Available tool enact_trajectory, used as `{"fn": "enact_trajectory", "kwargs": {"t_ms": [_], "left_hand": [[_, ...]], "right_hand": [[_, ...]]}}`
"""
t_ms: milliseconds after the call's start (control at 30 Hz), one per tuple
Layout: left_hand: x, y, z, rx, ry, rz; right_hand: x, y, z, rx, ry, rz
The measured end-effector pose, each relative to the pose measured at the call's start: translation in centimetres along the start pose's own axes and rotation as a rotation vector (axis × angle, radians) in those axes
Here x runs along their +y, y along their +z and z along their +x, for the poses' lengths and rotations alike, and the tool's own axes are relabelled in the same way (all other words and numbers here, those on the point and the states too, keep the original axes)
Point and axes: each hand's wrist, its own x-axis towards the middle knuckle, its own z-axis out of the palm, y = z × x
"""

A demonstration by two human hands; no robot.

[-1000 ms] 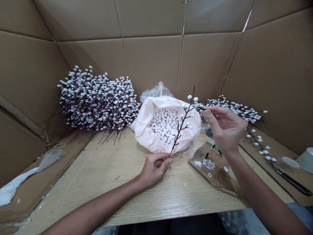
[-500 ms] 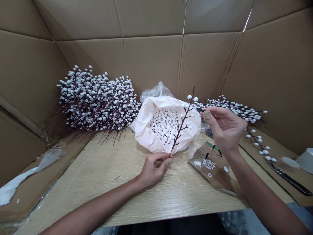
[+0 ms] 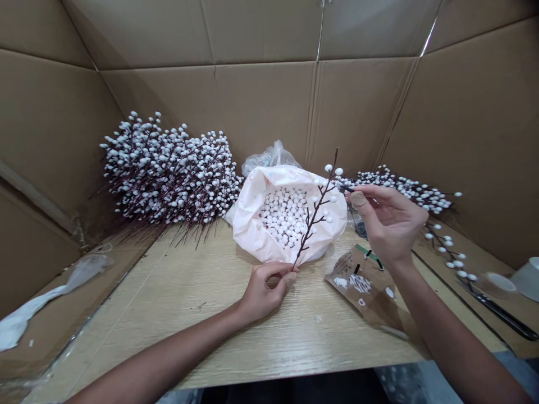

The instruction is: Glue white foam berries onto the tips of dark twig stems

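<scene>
Between the thumb and fingers of my left hand [image 3: 261, 294] is the lower end of a brown artificial berry branch [image 3: 310, 222]. It slants up and to the right, with white berries on its upper right twigs and bare twigs on its left. My right hand [image 3: 389, 224], thumb wrapped in tan tape, pinches a thin black tool [image 3: 346, 189] whose kind I cannot make out. The tool points left, close to the branch's upper part; whether they touch I cannot tell. Behind the branch sits an open pale plastic bag [image 3: 247, 238] of loose white berries [image 3: 283, 216].
A large heap of berry branches [image 3: 168, 174] lies at back left, a smaller pile [image 3: 404, 185] at back right. A cardboard piece [image 3: 374, 306] with white smears lies by my right forearm. Black-handled scissors [image 3: 505, 317] and a tape roll [image 3: 499, 282] are at right. Cardboard walls [image 3: 261, 106] enclose the table.
The whole view has shifted very slightly. Both hands keep their grips, and the branch and black tool stay in nearly the same place.
</scene>
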Motion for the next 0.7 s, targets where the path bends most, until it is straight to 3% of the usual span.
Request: {"fn": "enact_trajectory", "kwargs": {"t_ms": [267,700], "left_hand": [[0.0,0.1,0.0,-0.005,-0.008,-0.002],[-0.1,-0.1,0.1,-0.008,0.078,0.044]], "right_hand": [[-0.2,0.0,0.0,0.002,-0.005,0.020],[-0.6,-0.5,1.0,0.233,-0.042,0.057]]}}
